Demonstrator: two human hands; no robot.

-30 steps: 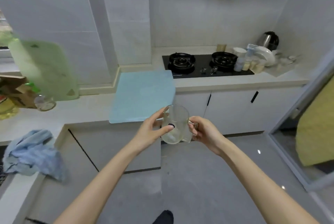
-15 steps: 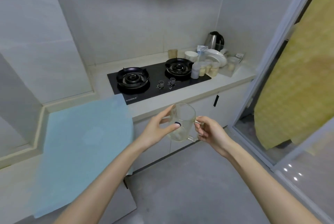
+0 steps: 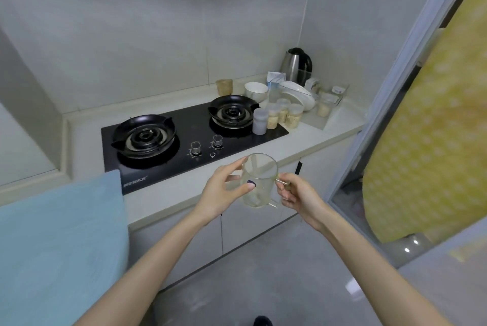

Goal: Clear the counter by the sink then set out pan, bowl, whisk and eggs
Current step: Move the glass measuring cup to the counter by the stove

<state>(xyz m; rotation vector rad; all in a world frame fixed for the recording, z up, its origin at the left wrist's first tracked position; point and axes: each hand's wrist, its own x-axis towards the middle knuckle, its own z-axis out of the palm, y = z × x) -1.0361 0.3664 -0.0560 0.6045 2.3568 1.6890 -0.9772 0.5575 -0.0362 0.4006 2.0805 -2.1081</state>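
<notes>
A clear glass mug [image 3: 259, 180] hangs in the air in front of the counter's edge, held by both hands. My left hand [image 3: 222, 191] curls round its body, thumb across the front. My right hand [image 3: 297, 192] pinches the mug's handle on the right side. A white bowl [image 3: 255, 91] stands on the counter behind the right burner. No pan, whisk or eggs are in view.
A black two-burner gas hob [image 3: 184, 138] lies in the counter. Right of it crowd several jars [image 3: 283, 115], white plates [image 3: 297, 95], a small cup [image 3: 224, 86] and a steel kettle [image 3: 296, 65]. A blue mat [image 3: 60, 233] covers the counter at left. A yellow cloth [image 3: 434, 128] hangs at right.
The view has swung right, from the sink-side counter toward the hob. Both hands have kept hold of the glass mug and carried it closer to the hob counter.
</notes>
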